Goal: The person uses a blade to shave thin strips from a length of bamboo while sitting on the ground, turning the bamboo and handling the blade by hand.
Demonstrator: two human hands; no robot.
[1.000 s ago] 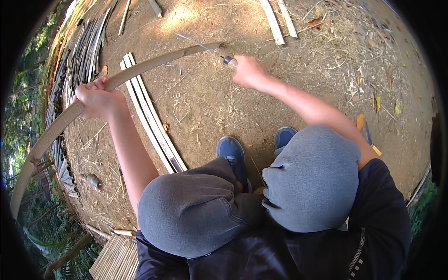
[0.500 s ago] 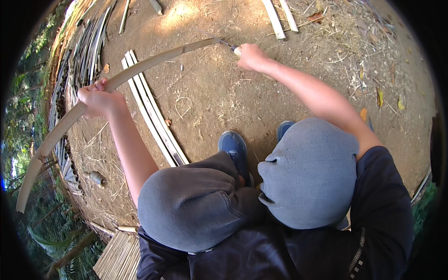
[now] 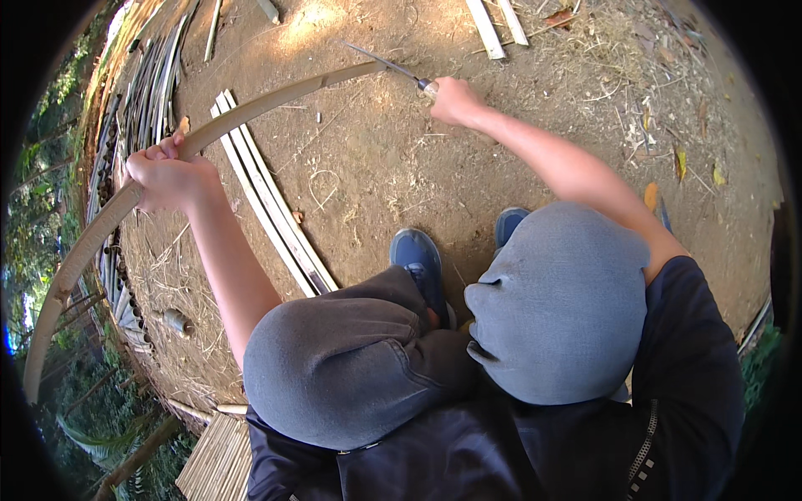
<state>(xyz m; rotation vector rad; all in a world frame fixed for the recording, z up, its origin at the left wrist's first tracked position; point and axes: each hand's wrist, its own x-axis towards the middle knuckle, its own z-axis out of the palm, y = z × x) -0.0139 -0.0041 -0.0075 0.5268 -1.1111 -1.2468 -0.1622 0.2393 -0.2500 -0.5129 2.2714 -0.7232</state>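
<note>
An outdoor work yard, judging by its surroundings, lay open beside dense green foliage (image 3: 63,442) — bare, trodden earth (image 3: 376,167) took the place of a floor, and a patch of sunlight (image 3: 313,27) brightened it near the top of the view. Long, thin poles (image 3: 152,88) lay heaped along the left side, pale strips (image 3: 269,192) rested lengthwise on the dirt, and dry, straw-like scraps (image 3: 603,67) littered the right. A long, bowed strip (image 3: 246,111) and a handled blade (image 3: 405,73) — both held above the ground — marked the yard as a place of handwork.
</note>
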